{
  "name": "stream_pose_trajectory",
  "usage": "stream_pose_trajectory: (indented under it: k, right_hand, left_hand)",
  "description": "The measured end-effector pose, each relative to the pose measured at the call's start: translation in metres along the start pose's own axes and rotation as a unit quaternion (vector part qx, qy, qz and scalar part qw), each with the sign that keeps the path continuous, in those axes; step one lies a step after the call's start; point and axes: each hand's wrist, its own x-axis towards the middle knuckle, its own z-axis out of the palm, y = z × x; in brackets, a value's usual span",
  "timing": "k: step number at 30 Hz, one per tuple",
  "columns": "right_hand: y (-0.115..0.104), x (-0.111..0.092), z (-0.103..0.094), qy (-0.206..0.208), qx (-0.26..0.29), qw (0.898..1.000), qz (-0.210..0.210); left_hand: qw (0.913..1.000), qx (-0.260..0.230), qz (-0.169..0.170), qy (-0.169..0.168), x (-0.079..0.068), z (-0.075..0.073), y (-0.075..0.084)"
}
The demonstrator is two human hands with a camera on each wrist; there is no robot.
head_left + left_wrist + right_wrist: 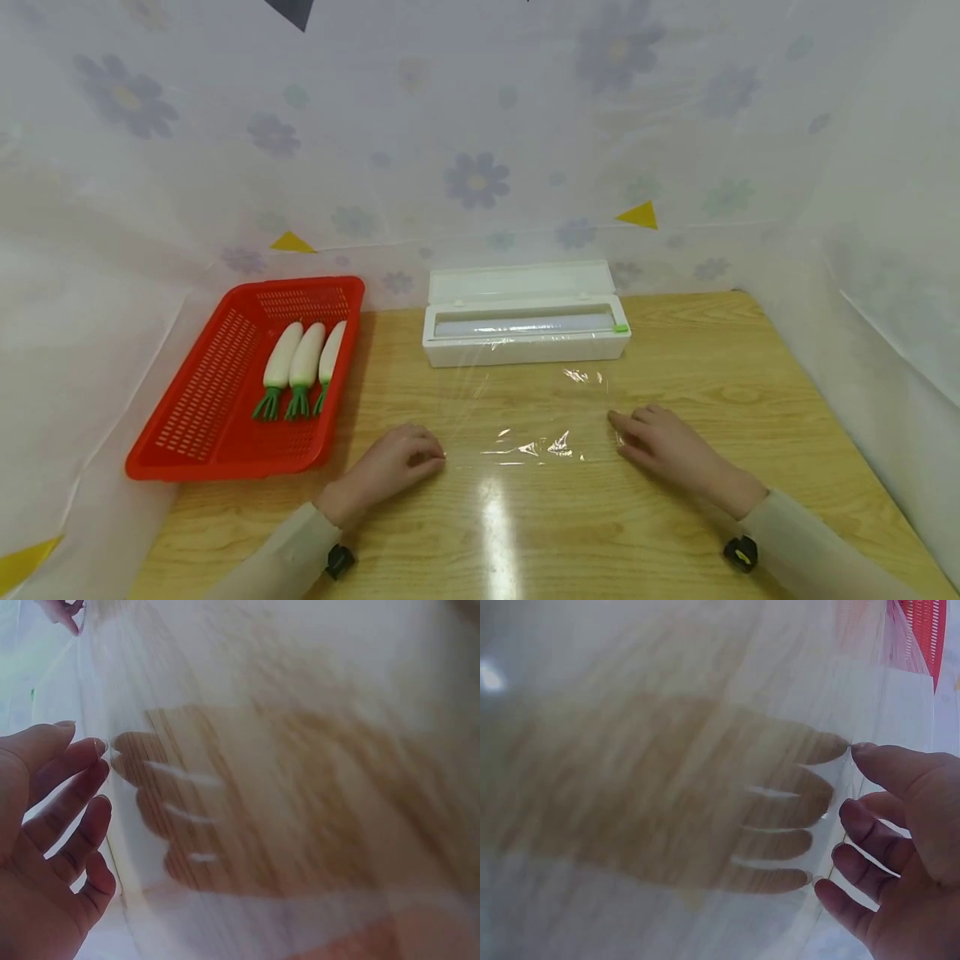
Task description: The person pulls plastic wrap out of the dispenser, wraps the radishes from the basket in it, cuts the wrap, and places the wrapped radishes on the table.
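A sheet of clear plastic wrap lies on the wooden table in the head view, running from the front of a white wrap dispenser toward me. My left hand is at the sheet's near left corner. In the left wrist view, its thumb and fingers are apart and loosely bent, tips at the sheet's edge. On the opposite side is my right hand, its fingertips at the right edge. The right wrist view has its thumb and fingers spread apart, pinching nothing.
The dispenser's lid stands raised, with the wrap roll inside and a green slider at its right end. At left, a red plastic basket holds three white radishes with green stems. Flower-patterned sheeting surrounds the table.
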Motion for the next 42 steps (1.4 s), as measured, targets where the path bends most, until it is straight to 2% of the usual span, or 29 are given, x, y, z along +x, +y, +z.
stream_pose_trajectory:
  k: [4,10,14,16,20,23,25,29,32,37,42]
  right_hand:
    - [0.002,-0.002,0.001,0.002,-0.031,0.999,-0.013]
    - [0.007,-0.003,0.004,0.015,-0.044,0.999,-0.027]
    - [0.007,-0.004,0.004,0.02,-0.044,0.998,-0.03]
    - [0.007,-0.004,0.003,0.017,-0.04,0.999,-0.027]
    - [0.005,-0.003,0.0,0.012,-0.034,0.999,-0.023]
    - [0.006,-0.003,0.001,0.011,-0.035,0.999,-0.021]
    - [0.007,-0.003,0.001,0.008,-0.035,0.999,-0.019]
    - [0.009,-0.004,0.003,-0.005,-0.032,0.999,-0.01]
    - [0.01,-0.005,0.003,-0.007,-0.031,0.999,-0.004]
    - [0.01,-0.006,0.003,-0.006,-0.032,0.999,-0.001]
    - [0.008,-0.009,0.003,-0.005,-0.033,0.999,0.0]
  left_hand:
    - [0.9999,0.007,0.011,-0.004,0.0,0.0,0.0]
    - [0.9988,0.031,0.02,-0.031,0.001,-0.008,0.006]
    - [0.9976,0.037,0.045,-0.036,0.004,-0.023,0.018]
    - [0.9988,0.016,0.034,-0.031,0.007,-0.036,0.026]
    - [0.9982,-0.037,0.036,0.029,0.013,-0.067,0.033]
    - [0.9943,-0.045,0.036,0.09,0.017,-0.093,0.031]
    - [0.9907,-0.051,0.016,0.125,0.02,-0.11,0.027]
    - [0.9793,-0.059,-0.049,0.187,0.023,-0.141,0.016]
    - [0.9691,-0.072,-0.103,0.212,0.025,-0.162,0.001]
    - [0.9554,-0.08,-0.185,0.216,0.032,-0.185,-0.032]
    - [0.9476,-0.084,-0.24,0.194,0.035,-0.187,-0.068]
